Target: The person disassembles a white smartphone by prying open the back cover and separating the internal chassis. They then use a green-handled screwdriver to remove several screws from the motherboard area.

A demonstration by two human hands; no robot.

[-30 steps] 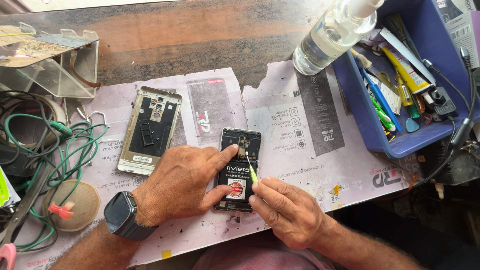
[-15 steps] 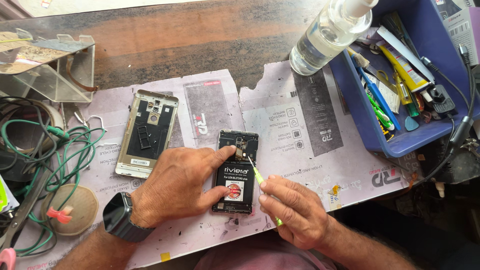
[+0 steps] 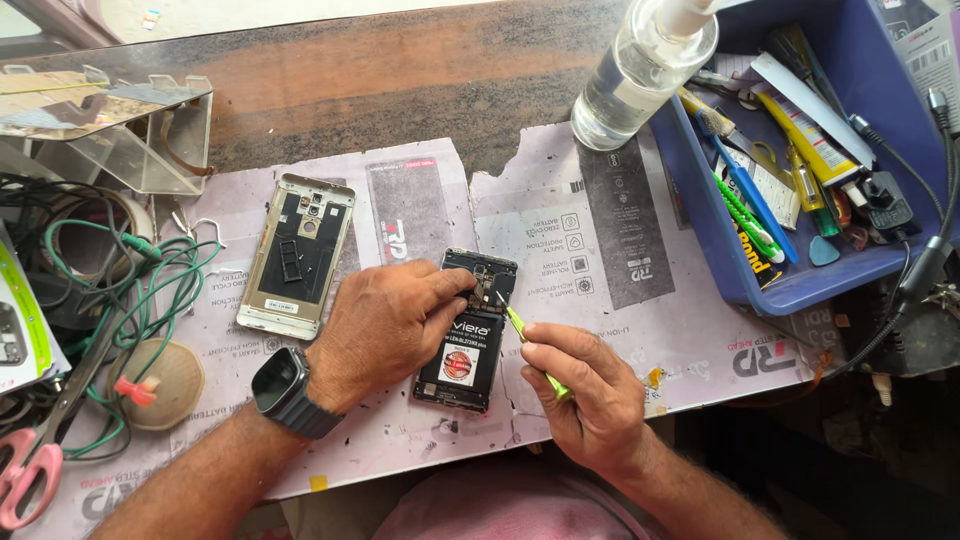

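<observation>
1. The left hand [image 3: 385, 325] lies flat over the left edge of an opened phone [image 3: 468, 330] just below the middle of the view. Its fingers are pressed together on the phone's upper left part, pinning it to the mat; a dark smartwatch [image 3: 280, 385] sits on that wrist.
2. The right hand [image 3: 590, 390], at about 4 o'clock from the phone, has its fingers closed around a thin yellow-green pry tool [image 3: 530, 350]. The tool's tip points toward 10 o'clock and meets the phone's upper right part, beside the left fingertips.
3. The phone lies back-up with its cover off, a black battery with a round red sticker showing in its lower half.
4. The removed metal back cover [image 3: 297, 255] lies well apart at 9 o'clock from the phone, inner side up.
5. Both rest on a pale printed paper mat [image 3: 600, 230] spread over a dark worktable [image 3: 400, 90].
6. At 1 o'clock stands a clear plastic bottle [image 3: 645, 75], touching the blue tray [image 3: 800, 285] of mixed hand tools at 2 o'clock.
7. At 9 o'clock, near the left edge, lie green cables [image 3: 130, 290], and pink-handled scissors [image 3: 30, 470] at 8 o'clock.
8. A clear plastic stand [image 3: 120, 135] sits at 10 o'clock.
</observation>
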